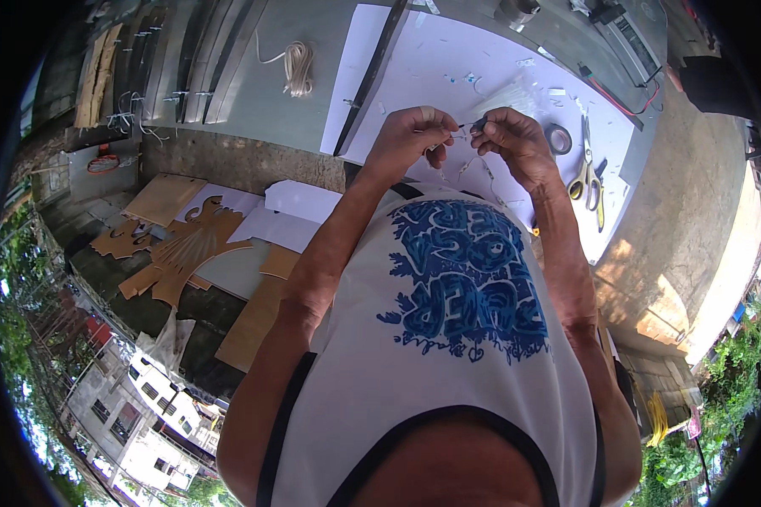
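Over a white sheet [448, 51] on the table, both hands work close together in front of my chest. My left hand [410, 142] is closed in a pinch, its fingertips near a thin dark end; what it holds is too small to make out. My right hand [517, 145] pinches a small black piece [479, 124] between thumb and fingers. Below the hands, a thin whitish strip with wires [489, 171] trails down toward my shirt. Beside my right hand lies a roll of black tape [558, 139]. Farther right are scissors [585, 182] with dark and yellowish handles.
A dark straight bar [365, 89] crosses the sheet at left. Behind it lies a coil of pale cord [297, 68]. Clear plastic strips [509, 97] and scraps lie beyond my hands. A boxy device [630, 42] with red and black leads stands far right. Cut brown boards [190, 245] lie lower left.
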{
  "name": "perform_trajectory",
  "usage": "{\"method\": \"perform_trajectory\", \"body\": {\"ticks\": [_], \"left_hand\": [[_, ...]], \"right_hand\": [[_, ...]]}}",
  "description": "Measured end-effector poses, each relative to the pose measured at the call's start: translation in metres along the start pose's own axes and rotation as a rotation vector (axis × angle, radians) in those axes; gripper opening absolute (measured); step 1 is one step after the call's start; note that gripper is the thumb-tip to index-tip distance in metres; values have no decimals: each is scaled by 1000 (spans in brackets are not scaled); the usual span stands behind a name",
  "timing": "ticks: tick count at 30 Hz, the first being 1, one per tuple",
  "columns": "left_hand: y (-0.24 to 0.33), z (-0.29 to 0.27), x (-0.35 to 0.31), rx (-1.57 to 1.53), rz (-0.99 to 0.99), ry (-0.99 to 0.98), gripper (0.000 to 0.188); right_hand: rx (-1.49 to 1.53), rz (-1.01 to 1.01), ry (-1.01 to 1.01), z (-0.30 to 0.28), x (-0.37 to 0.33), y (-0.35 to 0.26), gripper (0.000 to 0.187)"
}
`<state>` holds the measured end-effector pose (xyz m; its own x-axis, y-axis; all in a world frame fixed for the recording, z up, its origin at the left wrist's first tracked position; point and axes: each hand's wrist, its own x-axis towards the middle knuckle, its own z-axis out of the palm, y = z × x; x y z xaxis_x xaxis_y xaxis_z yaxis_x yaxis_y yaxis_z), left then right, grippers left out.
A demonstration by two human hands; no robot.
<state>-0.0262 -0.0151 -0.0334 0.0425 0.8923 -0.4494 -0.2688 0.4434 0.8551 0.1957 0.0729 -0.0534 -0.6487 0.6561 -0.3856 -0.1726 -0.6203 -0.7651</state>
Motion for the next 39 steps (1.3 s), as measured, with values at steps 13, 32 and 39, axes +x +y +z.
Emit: {"method": "perform_trajectory", "body": {"ticks": [13,32,39], "left_hand": [[11,12,-6,235,100,160,20],[1,17,-9,259,162,223,15],[0,17,-8,229,169,227,14]], "right_hand": [[-151,19,189,22,-9,-29,16],[78,215,227,39,-15,3,24],[117,200,223,43,-16,5,25]]}}
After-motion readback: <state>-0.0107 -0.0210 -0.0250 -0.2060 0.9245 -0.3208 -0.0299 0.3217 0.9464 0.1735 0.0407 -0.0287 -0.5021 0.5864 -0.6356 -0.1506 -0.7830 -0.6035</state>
